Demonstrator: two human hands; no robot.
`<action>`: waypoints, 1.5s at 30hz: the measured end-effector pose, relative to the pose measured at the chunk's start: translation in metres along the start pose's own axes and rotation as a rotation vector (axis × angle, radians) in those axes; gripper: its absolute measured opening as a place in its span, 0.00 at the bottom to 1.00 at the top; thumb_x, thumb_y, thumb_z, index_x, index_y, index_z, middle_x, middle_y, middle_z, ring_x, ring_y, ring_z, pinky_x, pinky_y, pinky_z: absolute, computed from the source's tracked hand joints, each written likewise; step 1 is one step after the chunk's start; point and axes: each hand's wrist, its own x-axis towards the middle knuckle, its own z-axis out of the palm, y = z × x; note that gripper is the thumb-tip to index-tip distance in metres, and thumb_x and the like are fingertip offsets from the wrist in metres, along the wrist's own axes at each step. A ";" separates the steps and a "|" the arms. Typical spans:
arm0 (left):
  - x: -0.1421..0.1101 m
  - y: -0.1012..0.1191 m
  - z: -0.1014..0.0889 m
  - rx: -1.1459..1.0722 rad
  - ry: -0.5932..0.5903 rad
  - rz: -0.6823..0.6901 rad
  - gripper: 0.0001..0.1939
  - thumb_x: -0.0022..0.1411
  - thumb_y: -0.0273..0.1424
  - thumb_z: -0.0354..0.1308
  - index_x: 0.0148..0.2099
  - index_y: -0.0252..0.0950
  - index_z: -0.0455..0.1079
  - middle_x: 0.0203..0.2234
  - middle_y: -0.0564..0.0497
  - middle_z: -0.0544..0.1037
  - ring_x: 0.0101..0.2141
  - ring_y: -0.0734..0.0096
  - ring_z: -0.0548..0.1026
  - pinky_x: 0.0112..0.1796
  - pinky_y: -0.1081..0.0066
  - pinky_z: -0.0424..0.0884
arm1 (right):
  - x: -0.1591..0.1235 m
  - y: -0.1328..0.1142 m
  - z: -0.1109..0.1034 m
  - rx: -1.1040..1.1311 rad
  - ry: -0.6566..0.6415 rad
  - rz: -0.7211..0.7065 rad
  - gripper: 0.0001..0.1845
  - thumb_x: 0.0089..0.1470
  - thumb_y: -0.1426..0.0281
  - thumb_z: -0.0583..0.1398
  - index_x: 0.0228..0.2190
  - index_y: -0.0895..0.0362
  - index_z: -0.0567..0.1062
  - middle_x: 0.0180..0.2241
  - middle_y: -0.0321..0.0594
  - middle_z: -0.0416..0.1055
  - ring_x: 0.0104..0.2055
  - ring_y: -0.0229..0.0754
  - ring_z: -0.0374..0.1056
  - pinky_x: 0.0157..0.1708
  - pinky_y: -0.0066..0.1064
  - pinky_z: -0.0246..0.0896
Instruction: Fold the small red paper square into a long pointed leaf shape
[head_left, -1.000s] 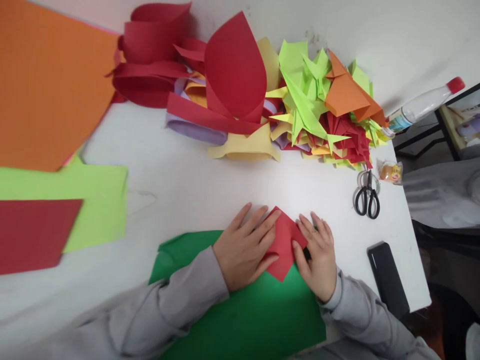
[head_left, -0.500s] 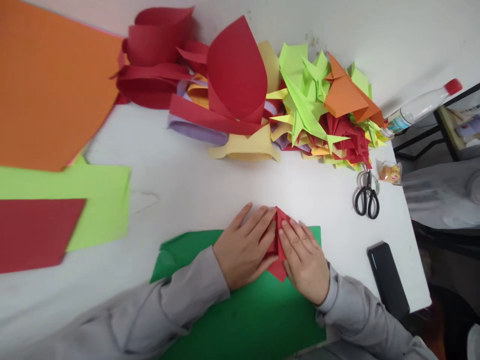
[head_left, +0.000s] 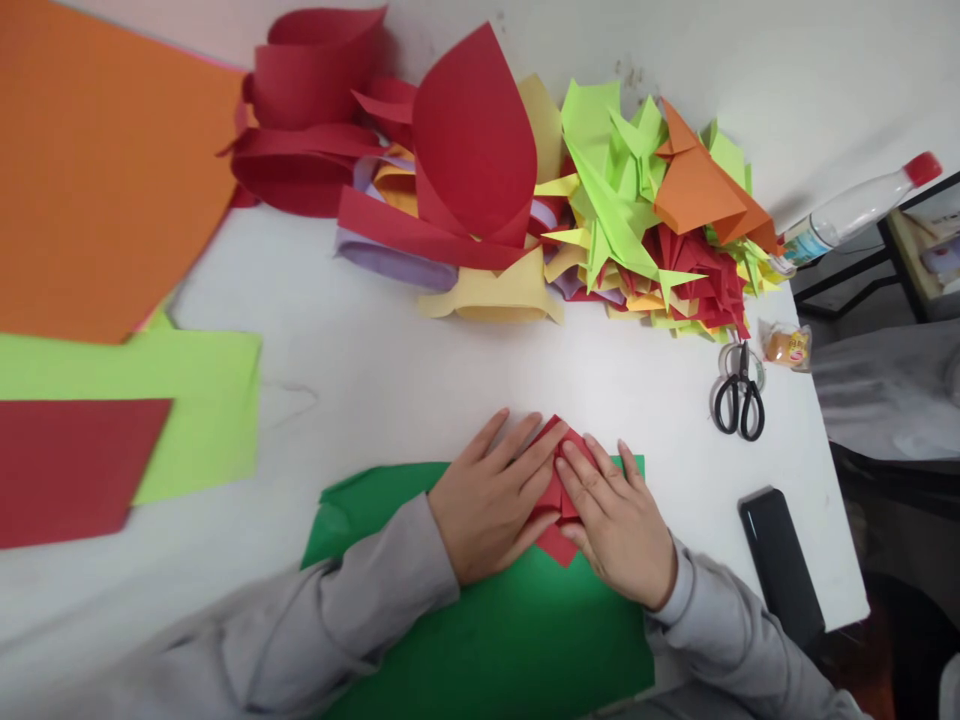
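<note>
A small folded piece of red paper (head_left: pixel 557 550) lies between my hands, on a large green sheet (head_left: pixel 487 650). My left hand (head_left: pixel 495 505) rests flat over its left side, fingers stretched out and covering much of it. On its right side my right hand (head_left: pixel 619 525) presses down with extended fingers. The right side of the red paper is folded inward, and a crease or fold edge runs down its middle. Its lower corner points toward me; the parts beneath my fingers are hidden.
Behind lie red paper rings (head_left: pixel 315 90) and a pile of folded green paper (head_left: pixel 600 180). Scissors (head_left: pixel 741 395), a wrapped snack (head_left: pixel 787 347), a black phone (head_left: pixel 780 560) and a bottle (head_left: pixel 855 210) are on the right. Orange (head_left: pixel 105 180) and dark red sheets (head_left: pixel 75 470) lie left.
My right hand has moved left and folded the paper's right side inward onto the middle. It now presses there, slightly farther right than half a second ago. My left hand has stayed nearly still.
</note>
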 end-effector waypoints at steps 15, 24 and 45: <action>-0.001 -0.002 0.001 -0.014 -0.004 -0.005 0.27 0.62 0.43 0.49 0.55 0.30 0.68 0.57 0.40 0.67 0.56 0.49 0.63 0.57 0.49 0.52 | -0.003 0.005 -0.001 0.022 -0.003 -0.042 0.30 0.61 0.60 0.52 0.61 0.59 0.56 0.64 0.42 0.49 0.67 0.50 0.39 0.64 0.50 0.33; -0.001 -0.003 0.002 -0.041 0.019 -0.031 0.28 0.62 0.45 0.48 0.57 0.33 0.66 0.56 0.42 0.68 0.55 0.52 0.65 0.59 0.47 0.47 | -0.003 0.004 0.000 0.034 -0.003 -0.034 0.30 0.61 0.60 0.52 0.61 0.59 0.55 0.64 0.43 0.50 0.67 0.50 0.40 0.64 0.51 0.35; 0.001 -0.004 0.003 -0.025 0.029 -0.048 0.30 0.60 0.47 0.49 0.58 0.33 0.64 0.56 0.40 0.67 0.55 0.48 0.63 0.58 0.45 0.47 | -0.003 0.004 0.000 0.025 -0.006 -0.038 0.29 0.61 0.63 0.51 0.61 0.59 0.55 0.64 0.42 0.48 0.67 0.50 0.38 0.64 0.52 0.36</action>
